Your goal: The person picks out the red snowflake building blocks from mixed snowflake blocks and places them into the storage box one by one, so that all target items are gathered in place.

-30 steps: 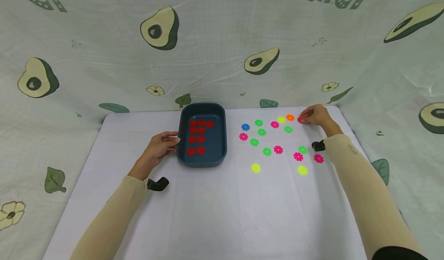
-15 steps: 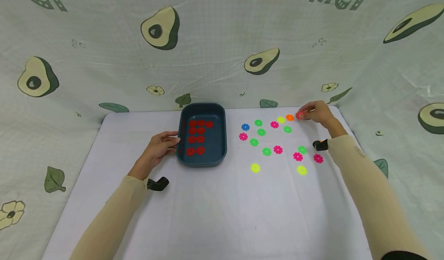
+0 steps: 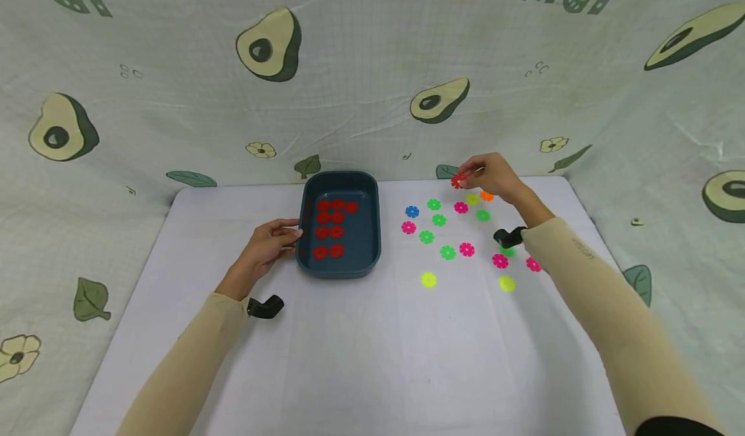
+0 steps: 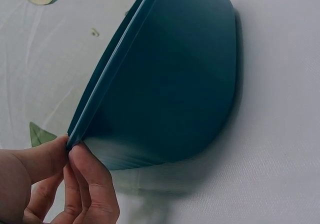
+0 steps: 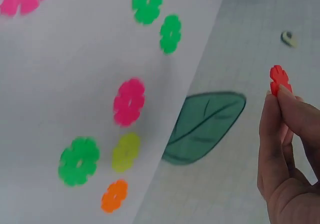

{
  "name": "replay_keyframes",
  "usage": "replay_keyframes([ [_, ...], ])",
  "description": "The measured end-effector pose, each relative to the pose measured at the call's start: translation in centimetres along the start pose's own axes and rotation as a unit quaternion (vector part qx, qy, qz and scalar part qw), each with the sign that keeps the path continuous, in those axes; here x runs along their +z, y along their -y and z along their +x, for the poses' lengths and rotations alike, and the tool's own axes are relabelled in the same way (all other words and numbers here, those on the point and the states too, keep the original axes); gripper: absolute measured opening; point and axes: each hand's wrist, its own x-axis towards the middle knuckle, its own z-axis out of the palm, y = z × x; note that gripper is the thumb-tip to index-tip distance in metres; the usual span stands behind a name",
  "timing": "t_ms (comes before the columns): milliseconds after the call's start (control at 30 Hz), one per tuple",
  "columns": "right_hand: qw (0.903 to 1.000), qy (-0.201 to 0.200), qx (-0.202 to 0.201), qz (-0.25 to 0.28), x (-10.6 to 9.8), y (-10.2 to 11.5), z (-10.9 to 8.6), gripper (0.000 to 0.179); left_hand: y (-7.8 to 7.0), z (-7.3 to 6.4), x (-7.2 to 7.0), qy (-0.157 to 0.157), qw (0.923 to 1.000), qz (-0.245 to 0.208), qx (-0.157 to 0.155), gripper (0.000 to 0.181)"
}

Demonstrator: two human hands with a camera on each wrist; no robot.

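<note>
A dark blue-teal rectangular tray [image 3: 361, 264] stands at the back of the table, with several red notched discs [image 3: 337, 218] lying in its left half. My left hand [image 3: 269, 250] pinches the tray's left rim between thumb and fingers, as the left wrist view shows with the rim [image 4: 95, 101] caught at the fingertips. Over the table's back edge, right of the tray, my right hand [image 3: 491, 176] holds a red notched disc [image 5: 279, 79] between thumb and forefinger, raised off the cloth. Pink, yellow and orange discs lie just below that hand.
Loose flower-shaped discs lie scattered right of the tray: green [image 3: 427, 237], pink [image 3: 467, 250], yellow [image 3: 428, 280], blue [image 3: 412, 211] and orange [image 3: 486, 196]. A white cloth covers the table [image 3: 349, 358]. Behind it hangs an avocado-print fabric [image 3: 361, 99].
My right hand has lifted the red disc from the table's back right and carried it left, toward the tray. The left hand and the tray have stayed put.
</note>
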Motion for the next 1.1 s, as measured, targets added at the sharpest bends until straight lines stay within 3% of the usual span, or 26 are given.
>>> replay_keyframes([
  [467,0.9948,0.059,-0.083,-0.007,6.9,7.1,1.1,0.022,0.0,-0.2,0.1,-0.008,1.0000,0.000,-0.003,0.052],
  [700,0.9903,0.083,-0.111,0.008,9.5,9.0,1.8,0.021,0.1,-0.1,0.2,-0.007,0.9999,-0.009,-0.001,0.053],
  [867,0.9893,0.098,-0.107,0.017,11.0,10.4,2.2,0.021,0.1,-0.2,0.3,-0.005,0.9999,-0.012,0.003,0.053],
  [1100,0.9835,0.117,-0.138,-0.003,12.6,12.5,3.0,0.021,0.3,0.1,0.2,-0.016,0.9998,-0.006,-0.001,0.050],
])
